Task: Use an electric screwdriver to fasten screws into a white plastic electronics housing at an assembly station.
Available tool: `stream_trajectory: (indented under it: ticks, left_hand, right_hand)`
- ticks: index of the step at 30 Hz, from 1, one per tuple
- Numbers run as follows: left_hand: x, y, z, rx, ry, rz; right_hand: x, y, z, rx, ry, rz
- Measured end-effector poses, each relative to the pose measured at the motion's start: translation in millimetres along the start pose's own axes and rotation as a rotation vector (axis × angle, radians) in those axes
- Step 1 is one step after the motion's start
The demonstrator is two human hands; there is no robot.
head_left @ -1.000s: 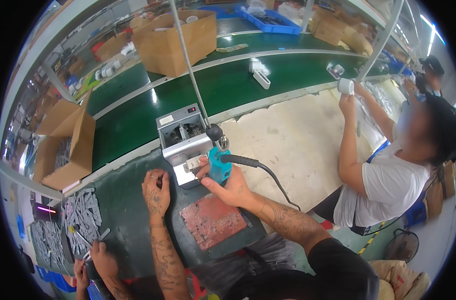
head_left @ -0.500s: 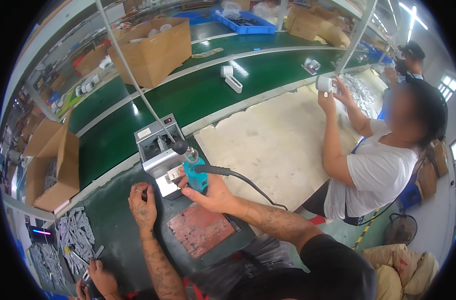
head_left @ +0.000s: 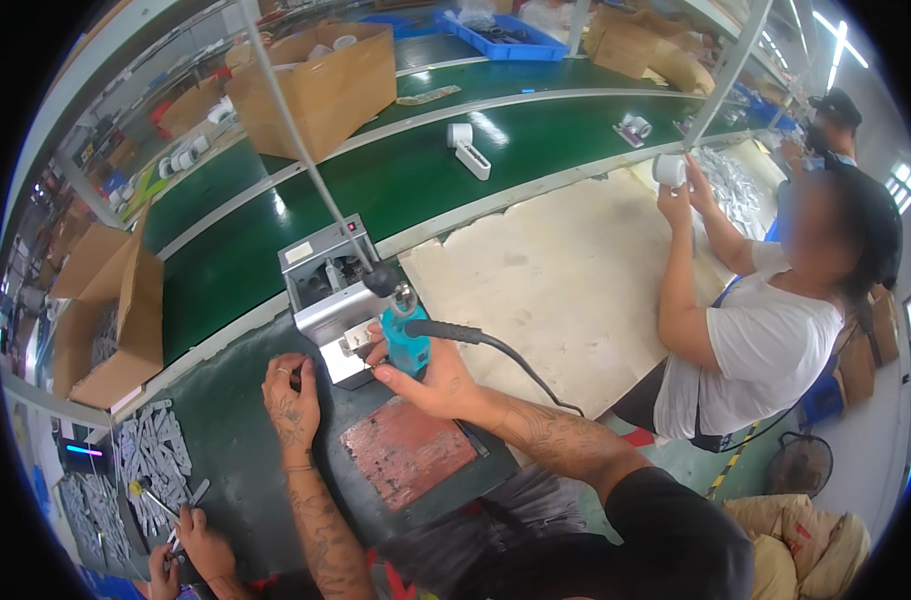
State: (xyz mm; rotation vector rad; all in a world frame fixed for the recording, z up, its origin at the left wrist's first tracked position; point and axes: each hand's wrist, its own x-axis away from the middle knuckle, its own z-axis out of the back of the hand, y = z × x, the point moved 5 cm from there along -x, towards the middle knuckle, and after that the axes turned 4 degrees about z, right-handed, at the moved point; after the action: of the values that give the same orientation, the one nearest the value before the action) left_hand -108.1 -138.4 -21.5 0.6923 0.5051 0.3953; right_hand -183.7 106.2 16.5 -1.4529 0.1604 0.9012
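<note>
My right hand is wrapped round a teal electric screwdriver, which hangs from a metal ring and trails a black cable. Its lower end is at the bright front of a grey box-shaped screw feeder; the tip is hard to make out. My left hand rests on the dark mat left of the feeder, its fingers curled together. Whatever those fingers hold, if anything, is hidden. Below the feeder, beside my right forearm, lies a worn reddish plate.
Grey strip-shaped parts lie heaped at the left, near another person's hands. An open carton stands beyond them. Behind the bench runs a green conveyor carrying white parts. A co-worker at the right holds a white round part.
The whole view has shifted slightly, so things appear a little further right. My right hand keeps its grip on the screwdriver at the feeder; my left hand stays curled on the mat.
</note>
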Motion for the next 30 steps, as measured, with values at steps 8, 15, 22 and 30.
stream_trajectory:
  ticks: [8, 15, 22, 30]
  left_hand:
    - [0.6, -1.1, 5.5, -0.022, 0.006, -0.009]
    - [-0.2, 0.3, 1.7, 0.003, 0.007, -0.012]
    - [0.3, -2.7, 1.9, -0.011, 0.004, -0.016]
    - [-0.5, -3.8, 0.4, -0.005, 0.001, -0.003]
  right_hand:
    - [-0.7, -5.1, -2.8, -0.053, -0.005, -0.023]
    - [-0.4, -1.8, -2.0, -0.053, -0.011, -0.013]
    - [-1.3, -4.9, -1.4, -0.048, -0.015, -0.028]
    - [-1.6, -5.2, -1.0, -0.044, -0.008, -0.011]
